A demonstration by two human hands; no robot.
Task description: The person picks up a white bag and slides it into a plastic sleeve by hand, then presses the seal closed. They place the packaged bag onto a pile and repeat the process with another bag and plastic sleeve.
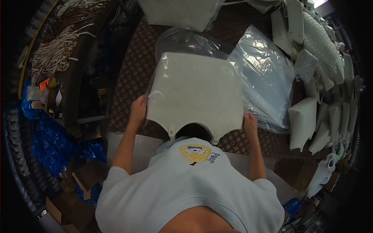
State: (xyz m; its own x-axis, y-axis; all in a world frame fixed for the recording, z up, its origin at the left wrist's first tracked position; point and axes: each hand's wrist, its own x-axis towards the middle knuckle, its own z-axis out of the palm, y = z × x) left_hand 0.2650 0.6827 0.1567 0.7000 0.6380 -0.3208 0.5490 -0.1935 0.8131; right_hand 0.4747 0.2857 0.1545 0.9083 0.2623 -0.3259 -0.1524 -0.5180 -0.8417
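Note:
A flat off-white handbag [196, 89] lies in front of me, with its curved cut-out edge toward my body. A clear plastic bag [186, 40] surrounds it and sticks out loose beyond its far edge. At the left side, my left hand [138, 110] is closed on the edge of the plastic bag. My right hand [250, 121] grips the plastic at the opposite side, its fingers partly hidden. Close to the right hand is a stack of clear plastic bags [268, 77] lying on the patterned table [130, 77].
Several off-white handbags [303, 120] are piled along the right side. Another off-white bag in plastic [180, 11] lies at the far edge. Bundles of pale straps [54, 50] rest on a left shelf, above blue plastic sheeting [50, 139]. Cardboard boxes [87, 174] stand below.

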